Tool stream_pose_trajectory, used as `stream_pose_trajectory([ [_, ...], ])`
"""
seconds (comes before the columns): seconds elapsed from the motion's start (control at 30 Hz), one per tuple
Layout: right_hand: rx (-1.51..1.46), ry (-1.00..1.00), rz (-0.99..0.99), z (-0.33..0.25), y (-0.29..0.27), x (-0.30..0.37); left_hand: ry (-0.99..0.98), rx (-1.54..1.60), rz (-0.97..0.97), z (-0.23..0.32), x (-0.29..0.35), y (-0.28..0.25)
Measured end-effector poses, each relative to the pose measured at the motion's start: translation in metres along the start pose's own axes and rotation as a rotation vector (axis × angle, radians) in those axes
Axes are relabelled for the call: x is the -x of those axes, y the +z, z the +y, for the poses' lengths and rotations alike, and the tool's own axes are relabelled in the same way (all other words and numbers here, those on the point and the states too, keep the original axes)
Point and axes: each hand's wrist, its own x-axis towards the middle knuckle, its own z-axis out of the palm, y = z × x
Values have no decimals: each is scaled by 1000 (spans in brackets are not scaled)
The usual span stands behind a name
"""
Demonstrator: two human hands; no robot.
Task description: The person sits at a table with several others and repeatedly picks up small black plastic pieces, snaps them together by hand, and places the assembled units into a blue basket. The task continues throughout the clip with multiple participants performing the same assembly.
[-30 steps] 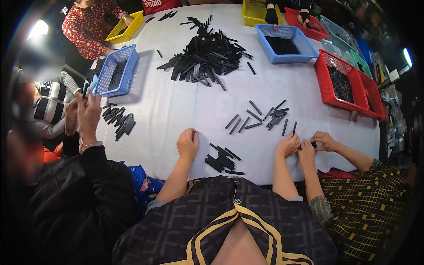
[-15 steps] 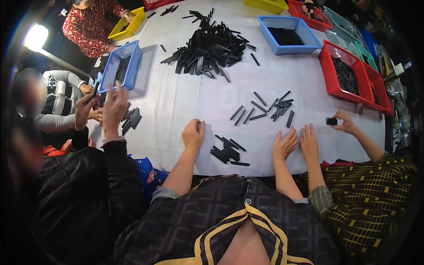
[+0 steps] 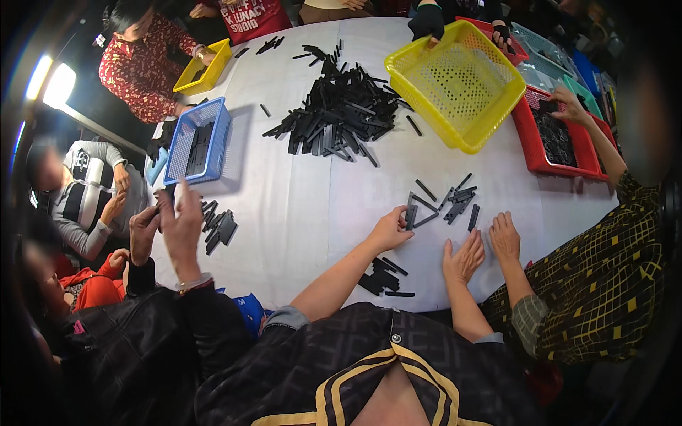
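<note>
My left hand [image 3: 392,231] reaches across the white tabletop, its fingers closed on short black strips [image 3: 410,216] at the left edge of a small loose group. My right hand [image 3: 465,257] rests on the cloth with its fingers stretched out, holding nothing. Just beyond it lies a single black strip [image 3: 474,217], and more black strips [image 3: 460,202] sit in an untidy bunch. Nearer to me, below my left forearm, is another cluster of black strips [image 3: 380,278], partly hidden by that arm.
A large heap of black strips [image 3: 334,113] fills the far middle. A gloved hand [image 3: 426,23] holds a tilted yellow basket [image 3: 465,142] over the table. Blue [image 3: 226,135] and red [image 3: 526,142] baskets stand at the sides. Co-workers' hands [image 3: 505,238] [image 3: 181,227] are close on both sides.
My left hand has moved right and forward from the bare cloth to the strips and taken hold there. A yellow basket has come over the table; the right co-worker's far hand has moved to the red basket.
</note>
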Motion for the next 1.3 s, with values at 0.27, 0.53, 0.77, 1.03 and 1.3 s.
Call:
stream_pose_trajectory([
  [0.27, -23, 6, -36, 0, -8, -1, 111, -432, 487, -19, -66, -69],
  [0.53, -34, 15, -74, 2, -6, 0, 287, -1048, 302, -22, -113, -113],
  [0.77, -155, 13, 66, 11, -3, 3, 230, -348, 392, 19, -54, -87],
  [1.03, -1386, -155, -504, -69, -61, 13, 31, 332, 66, 74, 55, -45],
  [1.3, -1638, -71, -801, -79, -90, 21, 113, 389, -79, 93, 67, -31],
])
